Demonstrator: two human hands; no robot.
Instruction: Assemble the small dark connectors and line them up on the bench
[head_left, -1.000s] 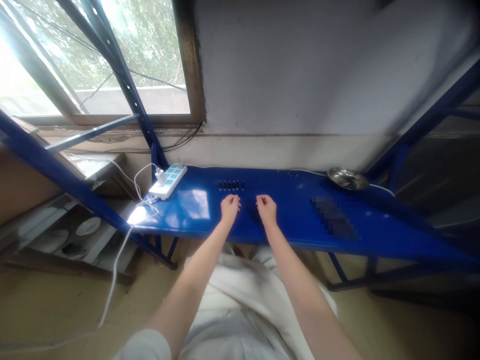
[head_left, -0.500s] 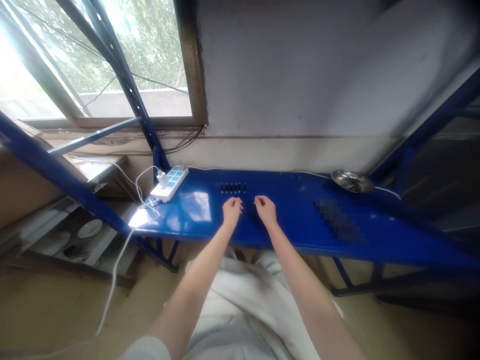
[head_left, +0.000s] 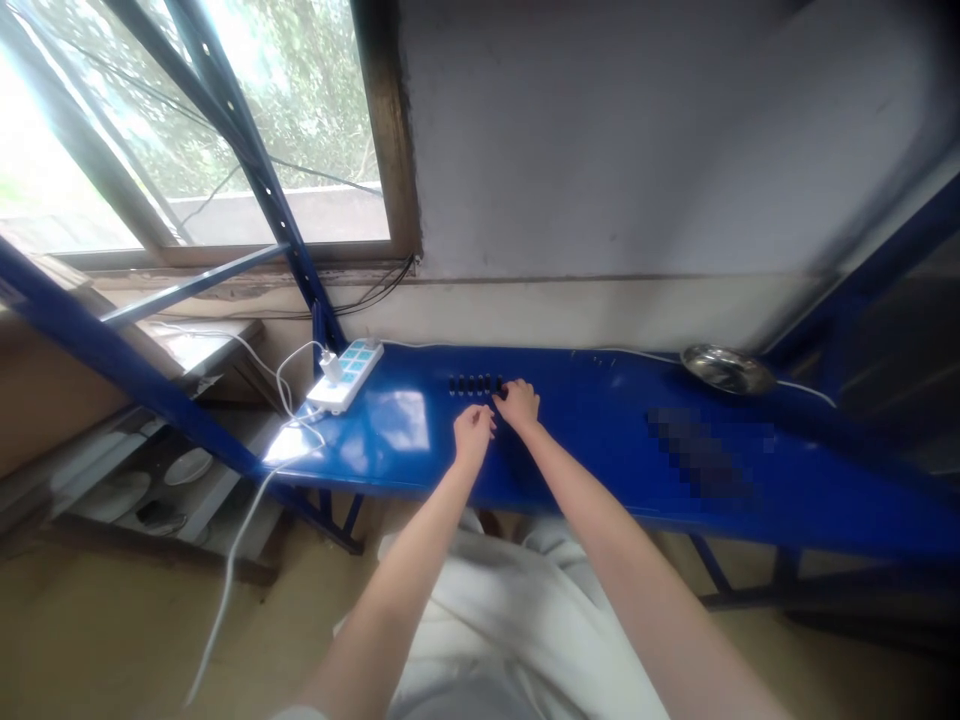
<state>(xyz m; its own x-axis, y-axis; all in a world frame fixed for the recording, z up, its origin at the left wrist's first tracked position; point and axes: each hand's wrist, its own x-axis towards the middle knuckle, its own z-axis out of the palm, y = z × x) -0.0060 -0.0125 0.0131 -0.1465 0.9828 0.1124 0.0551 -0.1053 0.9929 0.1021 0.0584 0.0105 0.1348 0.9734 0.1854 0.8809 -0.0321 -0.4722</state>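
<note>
Both hands are over the blue shelf [head_left: 600,440] now, but they are no more side by side. Half a second ago our right hand [head_left: 517,402] was next to the left one, well short of the row of small black pieces [head_left: 474,384]; now it has moved forward and to the left, and its curled fingertips touch the right end of that row. We cannot tell if it pinches a piece or only touches it, because the pieces are too small. Our left hand [head_left: 474,434] has stayed nearer to us, loosely closed, just in front of the row and holding nothing that we can see. So we judge that the work now goes to the end piece of the row.

The row lies near the back edge of the shelf. Its long axis runs left to right, parallel to the wall [head_left: 600,150], and each piece seems to stand upright.

Farther left lies a white power strip [head_left: 346,362] with its cable [head_left: 232,560] hanging to the floor. Far right rests a metal dish [head_left: 726,368].
</note>
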